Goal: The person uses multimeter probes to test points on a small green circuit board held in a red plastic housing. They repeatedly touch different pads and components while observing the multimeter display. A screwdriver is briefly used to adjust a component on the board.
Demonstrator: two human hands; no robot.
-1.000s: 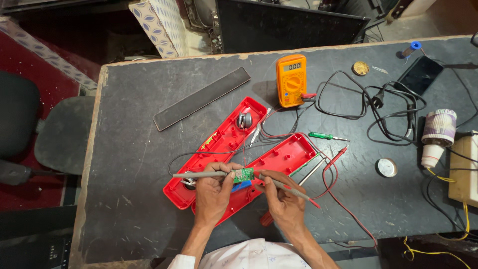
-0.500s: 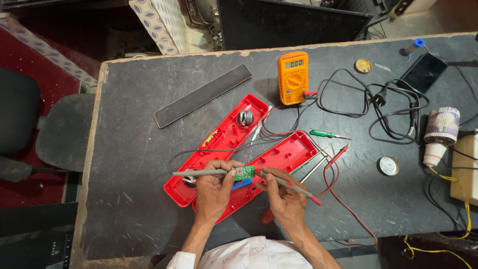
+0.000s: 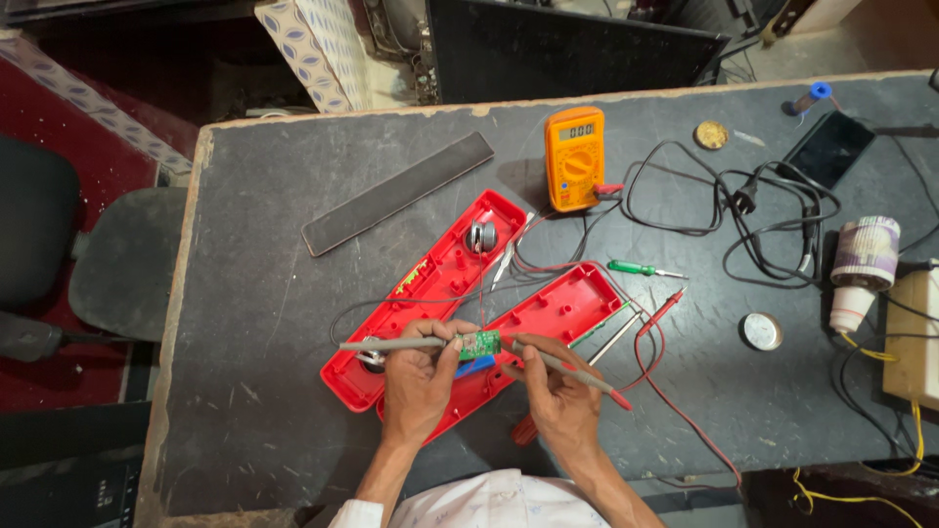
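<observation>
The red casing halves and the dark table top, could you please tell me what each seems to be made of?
The red casing halves look like moulded plastic: uniform glossy red, with raised ribs and screw posts inside. The table top looks like a hard board or laminate with a matt dark grey finish, scuffed pale all over and chipped along its light edge; the core material cannot be told.

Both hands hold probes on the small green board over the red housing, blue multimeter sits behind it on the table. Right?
Not quite: the multimeter is orange, not blue, as the head view shows. The rest holds: the left hand and right hand each hold a probe to the small green board over the red housing.
</observation>
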